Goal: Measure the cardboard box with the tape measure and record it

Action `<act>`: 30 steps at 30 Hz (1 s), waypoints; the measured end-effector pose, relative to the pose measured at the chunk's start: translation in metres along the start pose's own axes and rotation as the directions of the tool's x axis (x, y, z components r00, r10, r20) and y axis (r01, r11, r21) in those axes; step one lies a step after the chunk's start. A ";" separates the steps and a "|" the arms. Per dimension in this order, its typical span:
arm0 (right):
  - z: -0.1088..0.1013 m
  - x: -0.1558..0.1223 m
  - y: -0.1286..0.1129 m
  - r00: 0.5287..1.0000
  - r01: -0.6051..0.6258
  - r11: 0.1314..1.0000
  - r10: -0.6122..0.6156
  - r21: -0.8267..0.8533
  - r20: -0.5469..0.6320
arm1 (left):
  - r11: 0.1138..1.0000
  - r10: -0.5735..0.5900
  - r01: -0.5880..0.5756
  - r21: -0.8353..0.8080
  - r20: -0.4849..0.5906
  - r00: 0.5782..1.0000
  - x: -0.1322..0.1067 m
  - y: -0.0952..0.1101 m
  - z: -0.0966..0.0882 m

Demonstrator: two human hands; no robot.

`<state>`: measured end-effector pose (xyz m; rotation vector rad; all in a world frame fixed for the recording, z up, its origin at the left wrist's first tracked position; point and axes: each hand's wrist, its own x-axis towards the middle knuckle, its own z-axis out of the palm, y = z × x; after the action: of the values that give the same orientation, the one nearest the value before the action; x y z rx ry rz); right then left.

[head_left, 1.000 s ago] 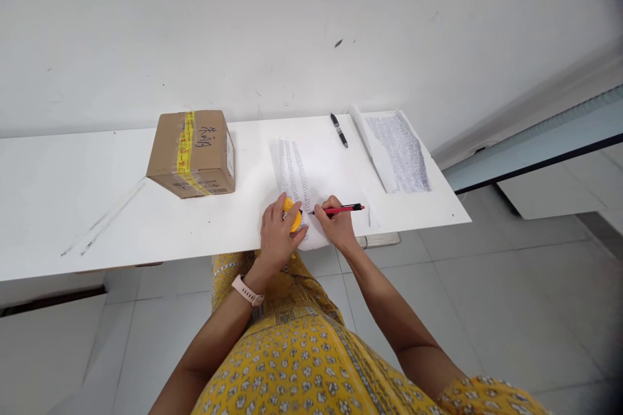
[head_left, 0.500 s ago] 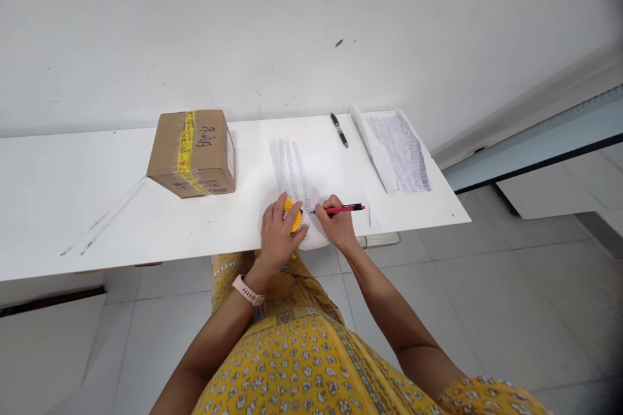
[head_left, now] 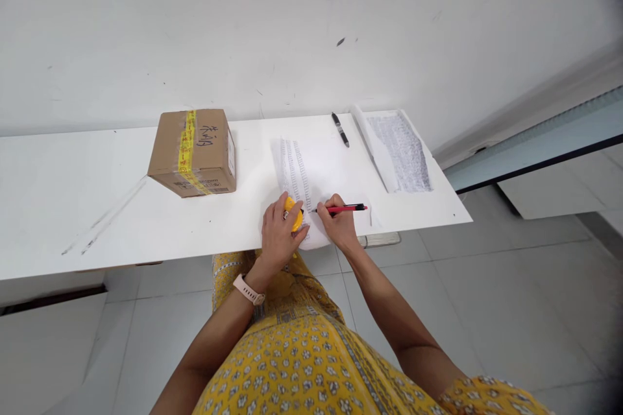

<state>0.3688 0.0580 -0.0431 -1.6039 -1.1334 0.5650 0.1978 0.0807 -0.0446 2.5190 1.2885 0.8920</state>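
My left hand (head_left: 278, 233) is curled round a small yellow tape measure (head_left: 293, 213), pressing it onto a white sheet of paper (head_left: 296, 165) near the table's front edge. Narrow columns of small written marks run down the sheet. A red pen (head_left: 344, 209) with a black end is pinched in my right hand (head_left: 339, 225). Its tip meets the paper just right of the tape measure, at the lower end of a column. Part of the writing is covered by my left hand and the tape measure.
On the white table (head_left: 107, 201), a taped cardboard box (head_left: 168, 142) stands to the left. A black pen (head_left: 340, 130) lies beyond my right hand. Farther right is a folded paper (head_left: 402, 152) densely covered in writing. The wall (head_left: 272, 32) rises behind the table.
Hardly anything differs. Both hands keep their holds in the same place on the paper, and the whole view has shifted very slightly.
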 end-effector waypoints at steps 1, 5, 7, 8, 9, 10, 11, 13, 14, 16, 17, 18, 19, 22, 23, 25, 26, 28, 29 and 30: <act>0.000 0.000 0.000 1.000 0.003 1.000 -0.003 -0.002 0.004 | 1.000 0.001 -0.001 0.000 -0.001 1.000 0.000 0.000 0.000; 0.000 0.000 0.001 1.000 0.010 1.000 -0.010 -0.007 0.008 | 1.000 0.007 -0.007 -0.002 -0.009 1.000 0.000 0.001 -0.001; 0.000 0.000 0.001 1.000 0.016 1.000 -0.016 -0.009 0.007 | 1.000 0.006 -0.006 -0.005 -0.012 1.000 0.000 0.001 -0.001; 0.000 0.000 0.002 1.000 0.019 1.000 -0.019 -0.011 0.005 | 1.000 0.004 -0.004 -0.008 -0.011 1.000 0.000 0.001 -0.001; 0.000 0.000 0.001 1.000 0.020 1.000 -0.020 -0.010 0.000 | 1.000 0.001 -0.001 -0.009 -0.009 1.000 0.000 0.000 -0.001; 0.000 0.000 0.001 1.000 0.019 1.000 -0.019 -0.008 -0.006 | 1.000 -0.003 0.003 -0.009 -0.005 1.000 0.000 0.000 0.000; 0.000 0.000 0.001 1.000 0.015 1.000 -0.015 -0.007 -0.014 | 1.000 -0.004 0.004 -0.008 -0.003 1.000 0.000 0.000 0.000; 0.000 0.000 -0.001 1.000 0.007 1.000 -0.007 -0.008 -0.026 | 1.000 0.001 -0.001 -0.004 -0.003 1.000 0.000 0.000 0.000; 0.000 0.000 -0.002 1.000 0.005 1.000 -0.006 -0.010 -0.027 | 1.000 0.006 -0.006 -0.001 -0.005 1.000 0.000 0.000 0.000; 0.001 0.000 -0.003 1.000 0.006 1.000 -0.007 -0.014 -0.021 | 1.000 0.016 -0.016 0.004 -0.011 1.000 0.000 -0.001 0.000; 0.001 0.000 -0.003 1.000 0.009 1.000 -0.009 -0.013 -0.021 | 1.000 0.019 -0.018 0.006 -0.014 1.000 0.000 -0.001 0.000; 0.000 0.000 -0.003 1.000 0.013 1.000 -0.013 -0.011 -0.020 | 1.000 0.019 -0.019 0.007 -0.015 1.000 0.000 -0.001 0.000; 0.000 0.000 -0.003 1.000 0.016 1.000 -0.016 -0.008 -0.021 | 1.000 0.019 -0.019 0.008 -0.013 1.000 0.000 0.000 0.000; 0.000 0.000 -0.001 0.999 0.015 1.000 -0.015 0.000 -0.031 | 1.000 0.011 -0.012 0.005 0.001 1.000 0.000 0.000 -0.001; 0.001 0.000 0.000 0.999 0.012 1.000 -0.012 -0.001 -0.033 | 1.000 0.008 -0.008 0.002 0.005 1.000 0.000 0.001 -0.001; 0.002 -0.001 0.001 0.999 0.011 1.000 -0.011 -0.010 -0.037 | 1.000 0.002 -0.002 -0.006 0.011 1.000 0.001 0.001 -0.001; 0.002 -0.001 0.001 0.999 0.012 1.000 -0.013 -0.011 -0.046 | 1.000 -0.001 0.001 -0.010 0.013 1.000 0.001 0.001 -0.002; 0.002 -0.003 0.001 0.995 0.003 1.000 -0.002 0.006 -0.102 | 1.000 -0.002 0.002 -0.024 0.014 1.000 0.000 0.000 -0.002; 0.001 -0.003 0.001 0.990 -0.006 1.000 0.009 0.020 -0.139 | 0.999 0.000 0.001 -0.033 0.016 1.000 0.000 0.000 -0.002; 0.000 -0.003 0.000 0.985 -0.011 0.999 0.016 0.030 -0.172 | 0.999 -0.001 0.002 -0.044 0.019 1.000 -0.001 0.000 -0.003</act>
<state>0.3679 0.0555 -0.0438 -1.6040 -0.9824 0.4399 0.1958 0.0801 -0.0429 2.4861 1.2512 0.8840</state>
